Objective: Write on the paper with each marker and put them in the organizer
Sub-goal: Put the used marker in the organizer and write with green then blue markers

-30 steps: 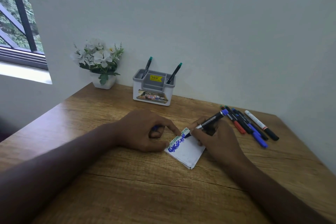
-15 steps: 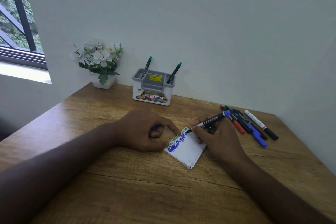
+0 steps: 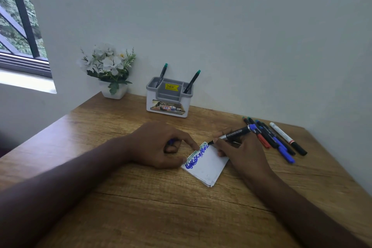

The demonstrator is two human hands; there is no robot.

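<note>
— White folded paper (image 3: 207, 165), small and layered, lay on the brown wood-grain table (image 3: 141, 207), with green and blue scribbles along its far-left edge. Where were the hands?

— The right hand (image 3: 239, 153) gripped a black marker with a blue end and a silver collar (image 3: 233, 134), fingers curled round its barrel, the tip at the paper's far corner. The left hand (image 3: 161, 145) pressed its index finger and thumb on the paper's left edge; its other fingers were curled over something small and blue, seemingly a cap (image 3: 171, 141), though I could not tell for certain.

— And the remaining markers?

— A row of loose markers (image 3: 275, 139) lay on the table just right of the right hand: red-tipped, blue-tipped and black ones, plus a white-barrelled one with a black cap (image 3: 287, 139) at the outer side.

— The organizer?

— The white and grey plastic organizer (image 3: 169, 96) stood at the back by the pale wall (image 3: 221, 26), bearing a yellow price sticker. Two black markers with green ends were upright in it, one in the left compartment (image 3: 162, 75) and one in the right (image 3: 192, 81). A white pot of white artificial flowers (image 3: 108, 72) stood to its left, near the window (image 3: 18, 26).
</note>
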